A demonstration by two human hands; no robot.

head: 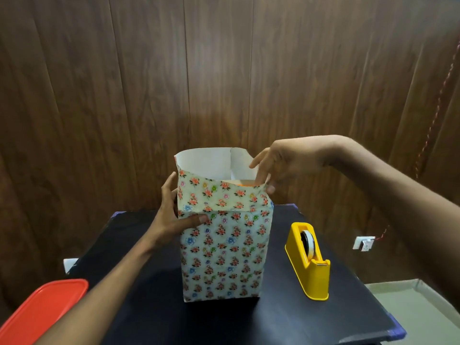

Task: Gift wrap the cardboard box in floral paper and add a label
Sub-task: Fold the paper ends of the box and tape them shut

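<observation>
- On the black tabletop (149,319): wrapped box (222,255), left hand (171,217) gripping its side
- right hand (278,165) pinches the paper rim (258,189)
- yellow tape dispenser (308,262) just right, red lid (37,312) front-left

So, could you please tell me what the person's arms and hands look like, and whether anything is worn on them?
Both forearms are bare, with no sleeve in view. The left hand and right hand wear no gloves, and no rings, watch or bracelet show.
</observation>
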